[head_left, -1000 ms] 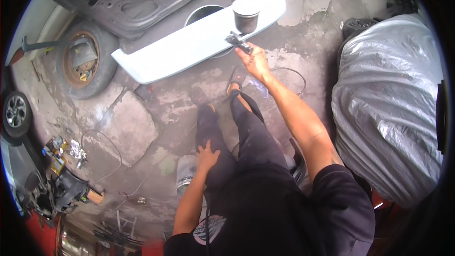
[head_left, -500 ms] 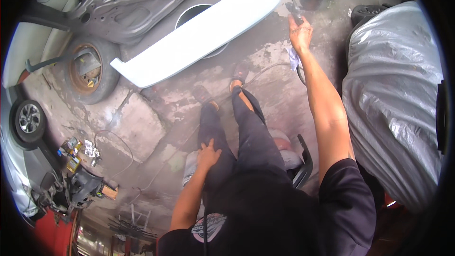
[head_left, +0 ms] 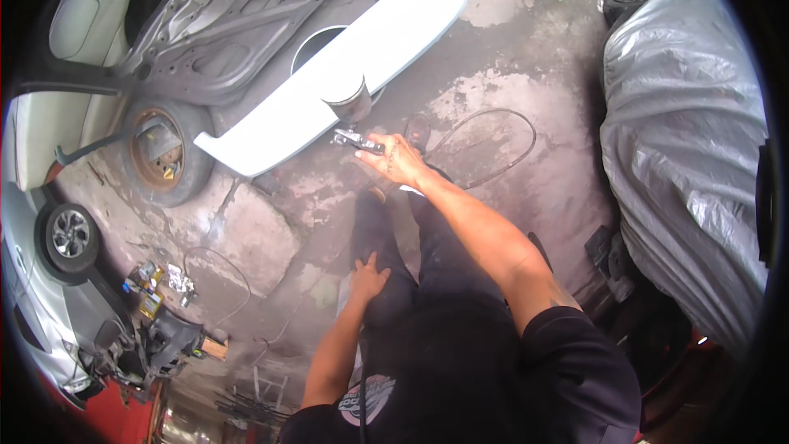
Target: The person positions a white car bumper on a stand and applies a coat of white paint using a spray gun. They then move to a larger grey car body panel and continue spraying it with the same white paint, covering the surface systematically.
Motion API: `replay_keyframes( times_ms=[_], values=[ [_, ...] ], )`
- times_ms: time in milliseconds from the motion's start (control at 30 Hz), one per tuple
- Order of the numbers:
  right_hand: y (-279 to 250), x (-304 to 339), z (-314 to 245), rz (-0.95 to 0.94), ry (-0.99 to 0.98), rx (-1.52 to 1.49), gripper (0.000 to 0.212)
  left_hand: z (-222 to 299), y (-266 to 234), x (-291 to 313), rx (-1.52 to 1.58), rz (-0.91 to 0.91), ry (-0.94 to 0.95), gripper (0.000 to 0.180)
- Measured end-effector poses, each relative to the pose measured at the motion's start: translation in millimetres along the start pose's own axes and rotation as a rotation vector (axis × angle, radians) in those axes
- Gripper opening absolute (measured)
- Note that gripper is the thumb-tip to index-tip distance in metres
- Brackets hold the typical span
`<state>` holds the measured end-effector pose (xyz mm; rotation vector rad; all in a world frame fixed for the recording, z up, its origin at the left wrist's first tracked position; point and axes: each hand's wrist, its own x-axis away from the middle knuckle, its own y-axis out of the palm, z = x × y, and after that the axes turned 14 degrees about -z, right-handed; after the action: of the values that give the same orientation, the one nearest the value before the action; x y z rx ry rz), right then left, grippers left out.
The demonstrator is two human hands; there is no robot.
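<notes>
My right hand point(head_left: 394, 159) is closed around the handle of a spray gun point(head_left: 358, 141), held near the front edge of a long white car body panel point(head_left: 271, 136). The gun's grey cup point(head_left: 352, 103) is in front of the panel from this viewpoint; any gap between them is hard to judge. The panel slants from lower left to upper right over a round-rimmed thing point(head_left: 306, 53), mostly hidden beneath it. A thin hose point(head_left: 526, 127) loops on the floor to the right of the gun. My left hand point(head_left: 369, 278) rests on my left leg, fingers spread, holding nothing.
A bare tire on a rusty rim point(head_left: 193, 156) lies left of the panel, beside a grey car door point(head_left: 238, 41). A silver cover point(head_left: 682, 115) drapes something large on the right. Car parts point(head_left: 168, 341) and small packages point(head_left: 149, 300) lie lower left.
My right hand has swung the spray gun left and nearer, from beyond the panel's right end to its front edge. The left hand stays on the leg.
</notes>
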<state>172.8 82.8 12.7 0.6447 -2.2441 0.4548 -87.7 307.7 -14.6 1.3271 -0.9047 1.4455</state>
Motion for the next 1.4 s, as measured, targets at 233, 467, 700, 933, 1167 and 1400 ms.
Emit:
replay_keyframes(
  times_ms=[233, 467, 700, 933, 1167, 1400],
  values=[
    [-147, -16, 81, 0.542, 0.009, 0.157, 0.049, 5, 2, -4, 0.012, -0.013, 0.006, 0.084],
    [-276, -5, 101, 0.939, -0.001, 0.291, 0.038, 0, 11, -6, -0.032, 0.014, 0.017, 0.084],
    [-204, 11, 109, 0.887, -0.018, 0.129, 0.034, -12, 13, -10, -0.049, 0.038, 0.076, 0.077],
    [-65, 23, 118, 0.351, 0.009, -0.092, 0.059, 7, -5, 10, -0.084, 0.023, 0.077, 0.072],
    [-97, 21, 148, 0.378, 0.036, -0.202, 0.058, 4, -1, 10, -0.145, 0.061, 0.182, 0.068],
    [-245, 10, 192, 0.930, 0.071, 0.033, 0.043, 15, 2, 10, -0.150, 0.068, 0.172, 0.066]
  ],
)
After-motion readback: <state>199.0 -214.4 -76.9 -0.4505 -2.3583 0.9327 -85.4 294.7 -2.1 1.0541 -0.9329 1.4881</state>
